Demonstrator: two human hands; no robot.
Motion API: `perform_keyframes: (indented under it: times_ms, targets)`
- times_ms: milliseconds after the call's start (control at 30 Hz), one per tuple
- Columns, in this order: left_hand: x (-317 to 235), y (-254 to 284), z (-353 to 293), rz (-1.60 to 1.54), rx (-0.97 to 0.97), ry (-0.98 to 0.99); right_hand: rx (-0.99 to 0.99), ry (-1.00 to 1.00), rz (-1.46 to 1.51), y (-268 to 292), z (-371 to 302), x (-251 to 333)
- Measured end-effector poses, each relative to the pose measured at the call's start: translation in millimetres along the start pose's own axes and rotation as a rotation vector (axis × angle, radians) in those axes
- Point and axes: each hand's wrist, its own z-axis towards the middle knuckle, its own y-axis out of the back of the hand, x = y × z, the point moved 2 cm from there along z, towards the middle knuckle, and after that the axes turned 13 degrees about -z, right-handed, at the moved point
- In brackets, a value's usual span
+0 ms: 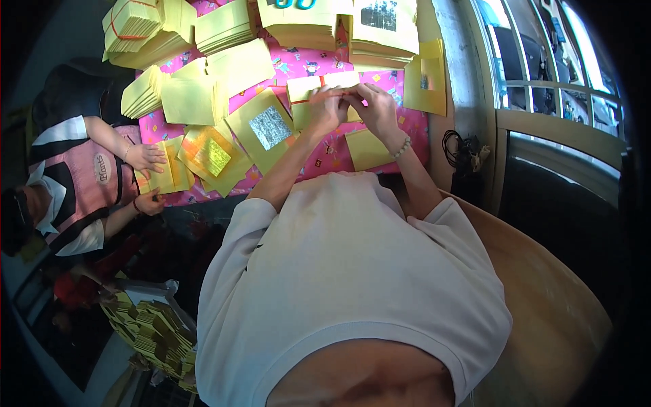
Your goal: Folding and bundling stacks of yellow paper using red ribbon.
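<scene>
A bundle of yellow paper sheets (302, 88) lies on the pink table, with a thin red band (323, 81) across it. My left hand (328, 108) is closed at the bundle's near side, its fingers bent over the red band. Beside it my right hand (375, 108) pinches, thumb and fingertips together, close to the left fingers. The band runs toward both hands, but the fingers hide its end. A yellow sheet with a silver foil square (270, 127) lies left of my left wrist. Below my right hand rests a plain yellow sheet (369, 149).
Yellow paper stacks (302, 27) line the far side, with blue-handled scissors (296, 3) on one. A banded bundle (133, 27) sits far left. At left a co-worker's hands (146, 157) touch yellow sheets. Black cables (461, 150) hang at right, by a barred window (529, 88).
</scene>
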Motion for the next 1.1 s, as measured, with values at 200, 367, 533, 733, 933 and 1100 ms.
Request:
perform_keyframes:
  times_ms: [200, 367, 533, 733, 933, 1100]
  targets:
    - [8.8, -6.6, 2.8, -0.019, -0.022, 0.072, 0.022, -0.123, 0.298, -4.2, -1.0, -9.9]
    - [-0.5, -3.7, 10.4, -0.208, 0.021, 0.204, -0.129, -0.311, 0.312, -13.3, -16.8, -43.4]
    - [-7.0, -0.4, 10.8, -0.352, -0.015, 0.166, 0.098, -0.241, 0.519, -39.4, -23.1, -59.4]
    - [-9.3, 1.1, 13.6, -0.276, 0.012, 0.138, 0.224, -0.303, 0.79, -74.5, -35.4, -88.5]
    - [-8.5, 2.4, 13.7, -0.407, 0.096, 0.317, 0.276, -0.557, 1.163, -77.2, -40.0, -81.8]
    - [-1.1, -6.7, 16.8, -0.483, 0.057, 0.261, 0.282, -0.448, 1.11, -81.2, -44.4, -92.0]
